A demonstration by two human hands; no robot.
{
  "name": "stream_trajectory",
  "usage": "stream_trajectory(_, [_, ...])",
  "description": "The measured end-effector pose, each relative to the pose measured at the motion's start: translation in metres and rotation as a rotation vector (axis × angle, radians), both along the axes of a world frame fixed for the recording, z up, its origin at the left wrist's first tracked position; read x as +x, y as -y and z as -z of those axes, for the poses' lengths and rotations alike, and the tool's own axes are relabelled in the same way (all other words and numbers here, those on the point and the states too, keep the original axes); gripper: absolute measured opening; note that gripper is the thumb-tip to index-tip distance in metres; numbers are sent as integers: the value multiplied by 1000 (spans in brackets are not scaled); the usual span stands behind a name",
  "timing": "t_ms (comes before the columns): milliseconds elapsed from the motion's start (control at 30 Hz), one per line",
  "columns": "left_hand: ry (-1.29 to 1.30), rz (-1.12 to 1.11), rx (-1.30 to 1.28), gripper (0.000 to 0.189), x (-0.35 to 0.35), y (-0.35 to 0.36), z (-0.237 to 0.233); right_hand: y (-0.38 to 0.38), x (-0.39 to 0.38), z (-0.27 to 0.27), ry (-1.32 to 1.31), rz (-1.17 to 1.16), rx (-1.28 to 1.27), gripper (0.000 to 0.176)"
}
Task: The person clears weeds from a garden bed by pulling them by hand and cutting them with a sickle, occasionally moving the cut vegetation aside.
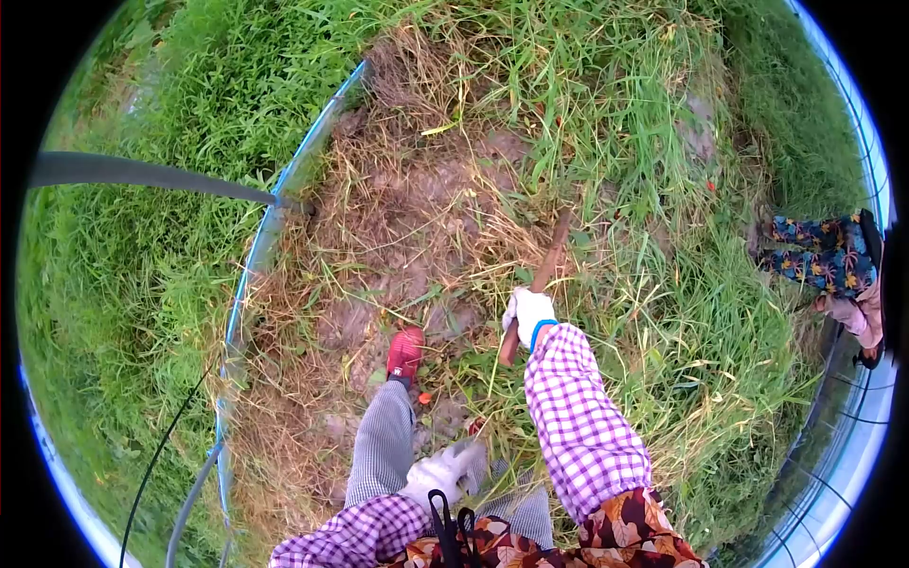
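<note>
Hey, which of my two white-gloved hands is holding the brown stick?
Your right hand, the one with the blue band at its wrist: its fingers wrap the brown stick. Your left hand is apart from it, beside the grey trousers.

Outdoors in soft, even daylight, the ground is patchy brown soil point(412, 251) strewn with dry straw point(275, 407). Thick green vegetation point(237, 104) grows beyond a blue edging strip point(248, 275), where a grey pole point(156, 173) meets it. At far right curves a pale bluish band point(864, 445) crossed by thin dark lines point(860, 419).
</note>
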State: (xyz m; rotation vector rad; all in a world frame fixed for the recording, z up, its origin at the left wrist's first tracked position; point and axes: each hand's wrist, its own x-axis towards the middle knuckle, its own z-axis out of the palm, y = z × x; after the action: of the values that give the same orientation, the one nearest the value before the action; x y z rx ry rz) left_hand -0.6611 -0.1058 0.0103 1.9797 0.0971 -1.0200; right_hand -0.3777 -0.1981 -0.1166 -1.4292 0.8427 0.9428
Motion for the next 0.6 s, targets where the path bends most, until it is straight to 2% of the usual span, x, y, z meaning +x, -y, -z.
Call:
stream_trajectory(33, [8, -23, 3, 65, -5, 1, 1, -5, -23, -5, -6, -206, 52, 25])
stream_trajectory(67, [9, -14, 9, 65, -2, 0, -3, -3, -53, 2, -166, -197, 23, 15])
stream_trajectory(133, [-62, -43, -18, 67, 1, -1, -8, 10, -83, -23, -134, -263, -26, 14])
stream_trajectory(167, [-136, -74, -42, 69, 3, -1, -11, 23, -84, -29, -93, -258, -44, 14])
stream_trajectory(267, [-96, -39, -49, 70, 7, -3, -14, 50, -51, -44, -83, -484, -63, 18])
stream_trajectory(300, [-96, -35, -54, 70, 8, 0, -11, 53, -45, -36, -103, -447, -66, 19])
stream_trajectory(367, [-28, -42, 36, 71, 6, 7, -11, 44, -40, -24, -74, -563, -109, 18])
stream_trajectory(433, [93, -52, 195, 72, 0, 15, -13, 46, -58, -9, -107, -430, 75, 22])
stream_trajectory(467, [37, -23, 165, 82, 3, 10, -12, 54, -66, -20, -97, -396, 111, 24])
stream_trajectory(533, [80, -44, 240, 86, 2, 10, -20, 97, -84, -62, -103, -313, 143, 26])
stream_trajectory(567, [129, -60, 303, 90, 3, 11, -28, 136, -86, -104, -131, -486, 19, 22])
stream_trajectory(600, [136, -88, 300, 87, 3, 13, -33, 185, -103, -135, -85, -552, -95, 19])
